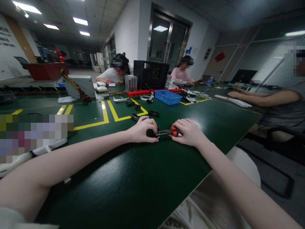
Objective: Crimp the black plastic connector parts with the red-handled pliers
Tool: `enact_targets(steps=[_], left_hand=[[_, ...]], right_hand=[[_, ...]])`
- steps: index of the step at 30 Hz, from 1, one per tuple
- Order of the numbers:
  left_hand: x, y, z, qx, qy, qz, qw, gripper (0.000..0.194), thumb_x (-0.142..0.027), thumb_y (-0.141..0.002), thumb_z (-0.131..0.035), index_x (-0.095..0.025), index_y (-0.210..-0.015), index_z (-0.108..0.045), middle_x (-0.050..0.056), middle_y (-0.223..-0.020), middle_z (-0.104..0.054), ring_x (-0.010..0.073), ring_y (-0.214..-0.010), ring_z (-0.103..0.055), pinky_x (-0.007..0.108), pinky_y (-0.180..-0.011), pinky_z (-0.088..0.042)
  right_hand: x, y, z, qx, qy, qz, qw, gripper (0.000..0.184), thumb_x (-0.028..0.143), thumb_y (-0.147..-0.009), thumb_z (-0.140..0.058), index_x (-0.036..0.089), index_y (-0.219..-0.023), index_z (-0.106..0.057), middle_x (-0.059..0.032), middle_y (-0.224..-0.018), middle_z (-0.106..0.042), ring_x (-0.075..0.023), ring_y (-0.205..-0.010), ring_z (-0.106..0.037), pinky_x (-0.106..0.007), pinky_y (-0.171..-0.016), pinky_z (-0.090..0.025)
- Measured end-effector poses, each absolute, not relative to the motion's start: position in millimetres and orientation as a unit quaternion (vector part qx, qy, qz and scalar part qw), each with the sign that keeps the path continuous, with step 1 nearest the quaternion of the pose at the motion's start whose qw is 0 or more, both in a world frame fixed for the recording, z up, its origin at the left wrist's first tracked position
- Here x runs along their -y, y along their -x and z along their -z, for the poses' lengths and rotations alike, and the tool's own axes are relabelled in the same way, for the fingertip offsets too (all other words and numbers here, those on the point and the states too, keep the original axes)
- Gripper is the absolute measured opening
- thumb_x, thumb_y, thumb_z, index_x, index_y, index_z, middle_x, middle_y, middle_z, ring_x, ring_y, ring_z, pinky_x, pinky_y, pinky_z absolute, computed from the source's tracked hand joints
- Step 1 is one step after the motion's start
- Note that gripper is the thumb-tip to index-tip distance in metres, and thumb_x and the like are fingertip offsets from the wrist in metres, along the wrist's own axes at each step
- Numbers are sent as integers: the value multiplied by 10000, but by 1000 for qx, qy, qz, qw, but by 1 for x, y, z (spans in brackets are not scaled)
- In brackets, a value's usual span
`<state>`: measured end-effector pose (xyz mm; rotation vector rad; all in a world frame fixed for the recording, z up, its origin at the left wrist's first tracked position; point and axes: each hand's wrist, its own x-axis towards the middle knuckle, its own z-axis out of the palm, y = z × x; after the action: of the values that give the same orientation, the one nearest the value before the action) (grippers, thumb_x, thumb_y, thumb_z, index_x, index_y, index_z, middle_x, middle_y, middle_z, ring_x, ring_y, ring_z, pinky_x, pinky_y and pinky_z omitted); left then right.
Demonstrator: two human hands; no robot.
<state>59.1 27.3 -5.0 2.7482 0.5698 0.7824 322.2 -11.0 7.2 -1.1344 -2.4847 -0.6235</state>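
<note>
Currently pinching a black part (157, 133) between thumb and fingers of the left hand (144, 129), right out at the tips, over the green table (133, 178). Holding pliers (170, 131) in the right hand (188, 132), wrapped round them, and aiming them leftward, up against the part's right side; cannot tell whether nipping or merely touching it. Close to loose black pieces (135, 117) beyond the left hand; well apart from a blue bin (168, 98).
</note>
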Motion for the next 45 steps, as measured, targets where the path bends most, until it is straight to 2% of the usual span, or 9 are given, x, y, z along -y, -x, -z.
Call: enact_targets(steps=[7, 13, 16, 21, 26, 35, 45], left_hand=[[-28, -59, 6, -171, -943, -260, 119, 289, -467, -757, -718, -197, -803, -625, 12, -1002, -625, 199, -1030, -574, 471, -1096, -187], [-30, -59, 5, -153, -943, -265, 128, 268, -435, -747, -737, -192, -812, -645, 57, -1083, -586, 222, -1042, -562, 400, -956, -388], [-31, -60, 5, -139, -941, -273, 142, 253, -408, -748, -742, -183, -800, -638, 71, -1096, -574, 221, -1024, -569, 377, -922, -430], [-29, -60, 4, -122, -942, -260, 175, 260, -387, -751, -744, -177, -800, -599, 92, -1134, -560, 234, -1054, -563, 390, -937, -443], [-27, -60, 3, -120, -936, -239, 228, 255, -363, -777, -723, -173, -837, -563, 115, -1228, -502, 242, -1144, -528, 384, -981, -432], [-23, -59, 1, -143, -945, -230, 183, 249, -398, -844, -646, -176, -834, -535, 99, -1197, -538, 225, -1081, -560, 363, -921, -456], [-27, -60, 3, -139, -943, -243, 179, 273, -406, -808, -683, -169, -818, -547, 105, -1175, -548, 229, -1047, -577, 368, -901, -463]], right_hand=[[12, -321, -7, 883, 382, 234, 140, 386, 538, -850, -522, 174, -940, -617, -105, -899, -651, -222, -812, -578, -343, -735, -385], [15, -320, -9, 890, 382, 208, 137, 446, 596, -847, -506, 174, -926, -630, -92, -860, -650, -206, -772, -575, -336, -703, -365], [16, -319, -10, 887, 387, 207, 143, 417, 573, -854, -503, 176, -882, -629, -84, -820, -644, -197, -747, -566, -332, -693, -355], [16, -318, -10, 884, 381, 225, 150, 350, 521, -846, -533, 182, -815, -614, -71, -774, -634, -202, -765, -550, -329, -700, -353], [15, -319, -8, 880, 384, 234, 151, 366, 533, -836, -544, 172, -817, -606, -69, -772, -626, -197, -748, -533, -314, -658, -353], [14, -321, -7, 880, 381, 232, 161, 367, 526, -831, -558, 162, -840, -605, -76, -793, -625, -195, -747, -536, -315, -661, -379], [12, -322, -7, 877, 391, 224, 168, 384, 532, -842, -544, 155, -872, -609, -81, -828, -622, -197, -766, -546, -319, -671, -398]])
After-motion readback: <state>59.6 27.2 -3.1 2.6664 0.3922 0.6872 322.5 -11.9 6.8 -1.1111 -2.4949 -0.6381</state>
